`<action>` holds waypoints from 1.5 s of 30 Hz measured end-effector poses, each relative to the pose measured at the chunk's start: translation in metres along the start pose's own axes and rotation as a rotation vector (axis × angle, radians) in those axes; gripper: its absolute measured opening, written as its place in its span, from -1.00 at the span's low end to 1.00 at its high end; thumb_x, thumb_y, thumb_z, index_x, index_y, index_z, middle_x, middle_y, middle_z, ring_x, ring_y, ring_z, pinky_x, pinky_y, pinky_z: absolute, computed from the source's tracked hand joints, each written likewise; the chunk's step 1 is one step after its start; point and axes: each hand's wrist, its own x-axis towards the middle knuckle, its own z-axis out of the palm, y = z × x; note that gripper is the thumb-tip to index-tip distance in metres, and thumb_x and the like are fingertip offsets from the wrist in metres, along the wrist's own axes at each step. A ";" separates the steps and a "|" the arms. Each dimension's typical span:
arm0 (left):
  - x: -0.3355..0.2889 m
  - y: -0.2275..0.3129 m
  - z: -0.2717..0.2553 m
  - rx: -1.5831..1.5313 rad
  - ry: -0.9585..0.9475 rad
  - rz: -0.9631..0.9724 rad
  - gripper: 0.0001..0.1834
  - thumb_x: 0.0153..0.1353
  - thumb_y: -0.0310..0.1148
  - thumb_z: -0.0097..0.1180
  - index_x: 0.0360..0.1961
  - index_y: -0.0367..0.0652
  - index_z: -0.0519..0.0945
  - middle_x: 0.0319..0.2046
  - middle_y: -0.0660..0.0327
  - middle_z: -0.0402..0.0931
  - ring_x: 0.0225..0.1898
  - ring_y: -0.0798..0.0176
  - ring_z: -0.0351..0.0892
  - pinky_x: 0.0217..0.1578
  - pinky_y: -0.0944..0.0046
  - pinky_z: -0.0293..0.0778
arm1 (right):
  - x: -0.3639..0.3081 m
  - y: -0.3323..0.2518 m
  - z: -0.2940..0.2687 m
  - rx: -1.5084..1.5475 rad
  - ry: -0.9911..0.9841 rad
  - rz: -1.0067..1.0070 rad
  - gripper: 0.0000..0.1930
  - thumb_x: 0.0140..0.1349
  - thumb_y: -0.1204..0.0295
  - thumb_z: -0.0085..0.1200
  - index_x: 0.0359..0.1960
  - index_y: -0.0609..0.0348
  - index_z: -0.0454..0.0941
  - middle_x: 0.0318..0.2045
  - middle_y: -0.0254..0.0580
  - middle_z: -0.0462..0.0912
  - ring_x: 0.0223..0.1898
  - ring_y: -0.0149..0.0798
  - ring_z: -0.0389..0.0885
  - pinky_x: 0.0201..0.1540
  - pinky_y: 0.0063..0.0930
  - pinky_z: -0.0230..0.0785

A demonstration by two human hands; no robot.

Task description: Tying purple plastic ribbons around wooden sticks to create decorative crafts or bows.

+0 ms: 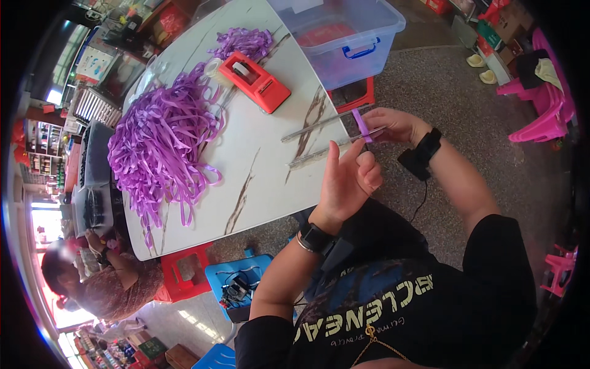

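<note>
Two thin metal rods stick out past the table's right edge, side by side. A purple ribbon is looped across their outer ends. My right hand is closed at the ribbon, its fingers bent round the rod ends; the exact pinch is partly hidden. Just below the rods is my left hand, thumb raised and apart, index finger reaching to the ribbon's lower end, the other fingers curled. Nothing shows in its palm. A large heap of purple ribbon loops lies on the table, with a smaller bundle behind it.
A red tape dispenser stands on the marble-patterned table. Beyond the right edge is a clear plastic bin on a red stool. A blue stool holds cables. Another person sits at the lower left. Pink chairs stand at right.
</note>
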 end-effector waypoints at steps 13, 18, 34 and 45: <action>0.000 0.000 0.001 0.033 0.007 0.006 -0.40 0.24 0.20 -0.40 -0.13 -0.15 0.30 -0.62 0.37 0.04 -0.55 0.42 0.08 -0.46 0.42 0.10 | -0.012 -0.048 0.013 -0.270 0.075 0.262 -0.85 0.13 0.24 0.06 -0.47 -0.01 0.51 -0.63 -0.62 0.38 -0.65 -0.68 0.21 -0.64 -0.76 -0.01; -0.001 0.000 0.001 0.008 0.013 0.007 -0.40 0.24 0.20 -0.41 -0.12 -0.15 0.31 -0.62 0.38 0.04 -0.55 0.42 0.08 -0.46 0.42 0.10 | -0.012 -0.059 0.019 -0.275 0.096 0.318 -0.91 0.12 0.32 0.03 -0.45 0.00 0.48 -0.62 -0.64 0.37 -0.64 -0.72 0.23 -0.63 -0.82 -0.01; -0.002 0.000 0.002 -0.007 0.005 0.006 -0.43 0.24 0.20 -0.41 -0.20 -0.13 0.30 -0.62 0.38 0.03 -0.56 0.42 0.08 -0.46 0.41 0.10 | -0.027 -0.076 0.035 -0.321 0.250 0.381 -0.76 0.14 0.20 0.06 -0.38 0.11 0.55 -0.62 -0.60 0.33 -0.64 -0.68 0.22 -0.71 -0.81 -0.11; -0.001 0.001 0.002 0.037 -0.009 -0.004 -0.42 0.24 0.20 -0.40 -0.16 -0.15 0.29 -0.63 0.38 0.03 -0.55 0.43 0.09 -0.45 0.42 0.12 | -0.037 -0.062 0.044 -0.276 0.284 0.263 -0.75 0.13 0.18 0.09 -0.29 0.06 0.52 -0.29 -0.44 0.57 -0.26 -0.55 0.49 -0.28 -0.70 0.22</action>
